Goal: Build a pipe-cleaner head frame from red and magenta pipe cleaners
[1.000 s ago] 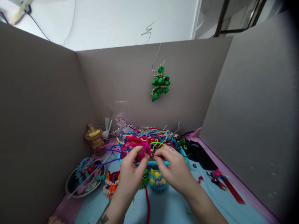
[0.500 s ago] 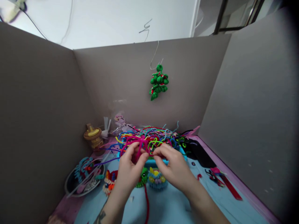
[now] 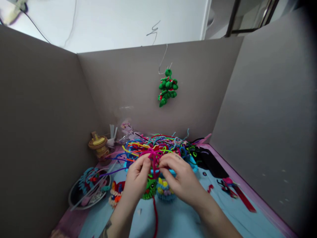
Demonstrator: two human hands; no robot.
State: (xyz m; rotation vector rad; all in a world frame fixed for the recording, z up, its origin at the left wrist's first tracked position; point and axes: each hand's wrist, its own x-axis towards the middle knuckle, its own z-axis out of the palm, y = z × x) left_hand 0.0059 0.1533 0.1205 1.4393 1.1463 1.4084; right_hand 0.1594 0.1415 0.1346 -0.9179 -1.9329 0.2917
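Note:
A bundle of magenta pipe cleaners (image 3: pixel 154 155) bent into loops is held up between my two hands, in front of the heaped tray. My left hand (image 3: pixel 138 173) pinches its left side, thumb against forefinger. On the other side my right hand (image 3: pixel 174 170) has its fingertips together at the bundle's right edge; the exact part gripped is hidden behind the fingers. Just below stand a green pipe-cleaner figure (image 3: pixel 150 189) and a light blue one (image 3: pixel 164 190) with yellow and purple parts. A red and orange figure (image 3: pixel 116 195) is partly covered by my left forearm.
Behind my hands, a blue tray (image 3: pixel 194 162) overflows with coloured pipe cleaners. A metal bowl (image 3: pixel 74 201) with craft pieces stands left, a brown cup (image 3: pixel 99 148) behind it. Scissors (image 3: pixel 226 188) lie right. A green tree ornament (image 3: pixel 168 87) hangs from wire before the grey back panel (image 3: pixel 123 79).
The magenta bundle has turned, and its loops now hang down between my hands. My left hand has shifted slightly left with its fingers closing tighter; my right hand stays close by.

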